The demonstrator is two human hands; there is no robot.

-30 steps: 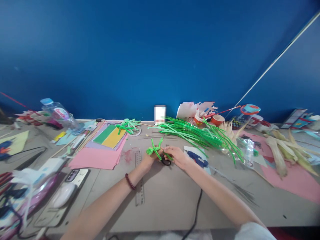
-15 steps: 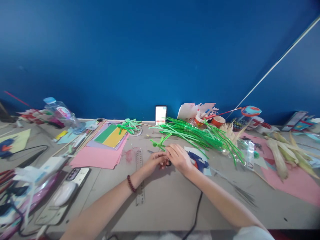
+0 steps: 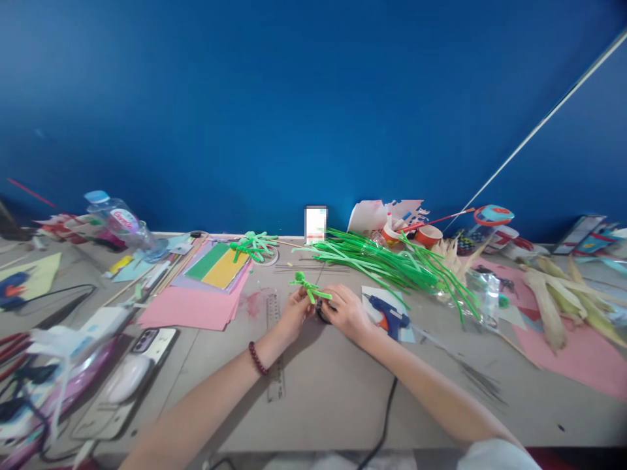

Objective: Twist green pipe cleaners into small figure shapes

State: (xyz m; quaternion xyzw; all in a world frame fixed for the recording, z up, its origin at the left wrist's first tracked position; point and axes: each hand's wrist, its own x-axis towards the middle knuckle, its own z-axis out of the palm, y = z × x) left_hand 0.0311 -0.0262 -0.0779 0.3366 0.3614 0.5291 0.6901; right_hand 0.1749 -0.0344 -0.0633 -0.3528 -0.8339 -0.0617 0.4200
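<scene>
A small bright green pipe-cleaner figure with thin limbs is pinched in my left hand, which has a dark beaded bracelet at its wrist. Close beside it on the right, my right hand is closed around a small dark tool, perhaps scissors; its shape is mostly hidden by the fingers. Under the left wrist runs a clear ruler. Just right of my right hand, a blue glue gun lies on a white sheet.
Green pipe cleaners are heaped behind my hands. Pink paper and a phone lie left, with a bottle further back. Dried husks are at the right. A black cable crosses the front edge.
The green figure has turned and dropped slightly toward my left hand. My hands have moved a little apart, and more of the dark tool shows at my right fingers.
</scene>
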